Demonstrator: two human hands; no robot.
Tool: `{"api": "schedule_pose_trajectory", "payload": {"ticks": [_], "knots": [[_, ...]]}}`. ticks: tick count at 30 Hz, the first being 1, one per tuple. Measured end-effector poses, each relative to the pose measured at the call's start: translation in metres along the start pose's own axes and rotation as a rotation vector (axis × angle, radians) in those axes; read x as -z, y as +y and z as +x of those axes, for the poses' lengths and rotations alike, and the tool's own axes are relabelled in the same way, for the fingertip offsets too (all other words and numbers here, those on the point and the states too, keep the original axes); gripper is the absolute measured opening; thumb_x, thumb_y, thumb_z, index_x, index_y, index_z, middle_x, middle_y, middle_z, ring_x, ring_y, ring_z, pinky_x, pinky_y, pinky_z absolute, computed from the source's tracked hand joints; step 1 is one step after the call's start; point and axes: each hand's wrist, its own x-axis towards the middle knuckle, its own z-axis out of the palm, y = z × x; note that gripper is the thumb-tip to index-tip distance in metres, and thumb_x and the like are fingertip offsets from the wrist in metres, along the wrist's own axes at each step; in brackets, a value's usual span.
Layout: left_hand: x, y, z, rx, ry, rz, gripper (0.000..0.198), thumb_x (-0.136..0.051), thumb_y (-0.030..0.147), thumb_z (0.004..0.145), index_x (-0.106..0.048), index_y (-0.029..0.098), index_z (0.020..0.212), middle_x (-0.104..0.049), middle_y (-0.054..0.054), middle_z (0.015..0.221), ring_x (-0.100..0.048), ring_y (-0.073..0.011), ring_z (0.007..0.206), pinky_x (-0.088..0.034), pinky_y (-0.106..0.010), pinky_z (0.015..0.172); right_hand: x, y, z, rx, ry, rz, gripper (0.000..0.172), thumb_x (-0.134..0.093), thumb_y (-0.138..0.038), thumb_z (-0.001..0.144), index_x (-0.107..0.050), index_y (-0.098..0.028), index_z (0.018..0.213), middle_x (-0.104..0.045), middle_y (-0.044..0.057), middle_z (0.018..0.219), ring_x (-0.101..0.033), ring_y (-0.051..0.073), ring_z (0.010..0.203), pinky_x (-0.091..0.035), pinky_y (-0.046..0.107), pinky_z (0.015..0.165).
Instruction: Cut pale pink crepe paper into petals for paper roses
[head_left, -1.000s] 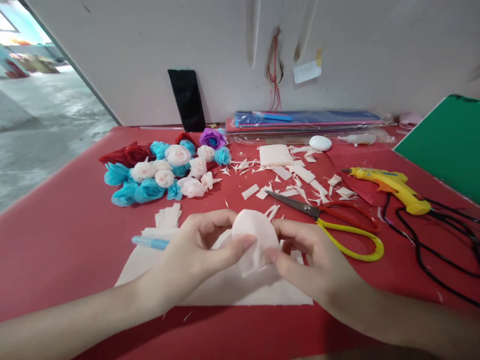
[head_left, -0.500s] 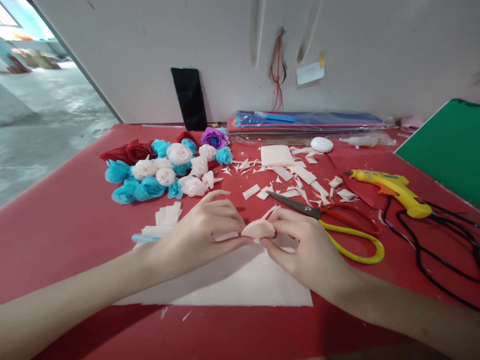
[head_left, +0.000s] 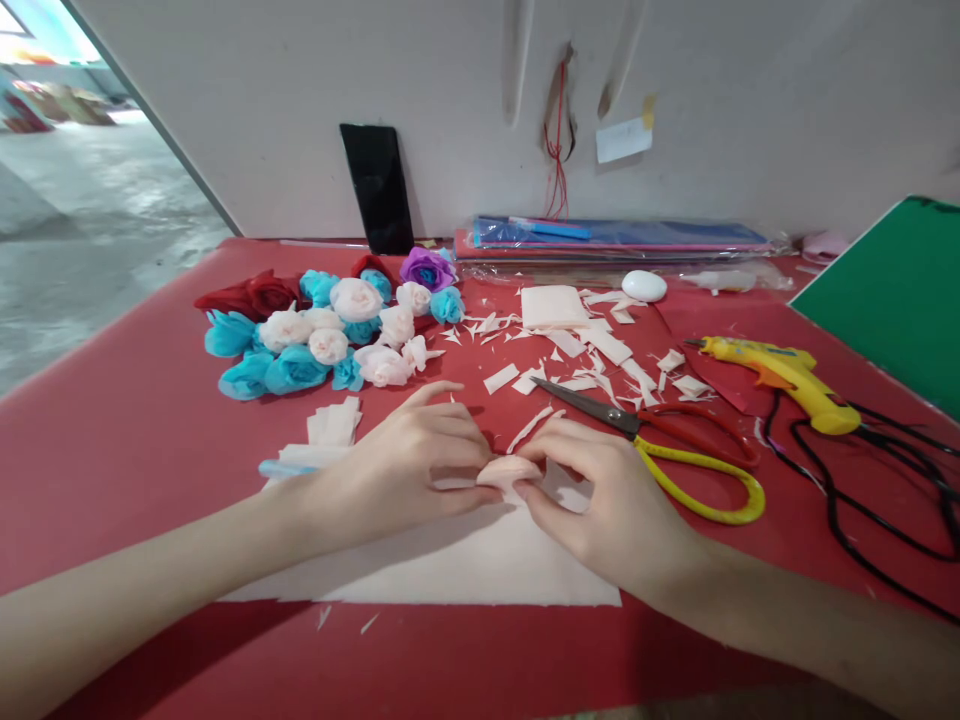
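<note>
Between my hands is a small pale peach piece of crepe paper [head_left: 510,472] with a rounded upper edge. My left hand [head_left: 409,450] pinches its left side with thumb and fingers. At the other side, my right hand [head_left: 604,490] grips it between thumb and forefinger. Under both hands lies a large pale paper sheet [head_left: 420,580]. A thin curled paper strip [head_left: 531,428] lies just beyond the right fingertips. Scissors [head_left: 675,440] with one red and one yellow handle rest open beside my right hand. Left of my left hand are folded paper pieces [head_left: 334,425].
Several paper flowers [head_left: 328,345] are clustered at the back left. A phone [head_left: 379,190] leans on the wall. Paper scraps [head_left: 607,348], a folded paper square [head_left: 553,306] and a white oval object [head_left: 644,286] lie behind. A yellow glue gun [head_left: 787,375] with black cord sits right.
The paper piece has moved slightly down and left, and its rounded edge now tips flatter. Both hands still pinch it. The thin strip near the right fingertips now shows more fully.
</note>
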Motion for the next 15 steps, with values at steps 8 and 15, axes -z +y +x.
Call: {"api": "schedule_pose_trajectory", "payload": {"ticks": [8, 15], "knots": [[-0.004, 0.005, 0.0, 0.079, -0.035, -0.029, 0.019, -0.054, 0.023, 0.088, -0.067, 0.022, 0.075, -0.064, 0.001, 0.061, -0.055, -0.015, 0.062, -0.042, -0.036, 0.086, -0.001, -0.002, 0.0, -0.038, -0.043, 0.029, 0.008, -0.056, -0.021, 0.078, -0.06, -0.018, 0.072, -0.057, -0.001, 0.07, -0.048, 0.013, 0.063, -0.033, 0.027, 0.056], [0.005, 0.024, 0.003, 0.502, -0.04, -0.275, 0.017, -0.059, 0.031, 0.08, -0.065, 0.021, 0.069, -0.064, 0.001, 0.069, -0.06, -0.0172, 0.069, -0.047, -0.026, 0.063, 0.015, -0.013, 0.009, -0.237, -0.136, 0.298, 0.009, -0.056, -0.024, 0.074, -0.059, -0.016, 0.071, -0.054, -0.001, 0.065, -0.047, 0.012, 0.06, -0.036, 0.024, 0.053]]}}
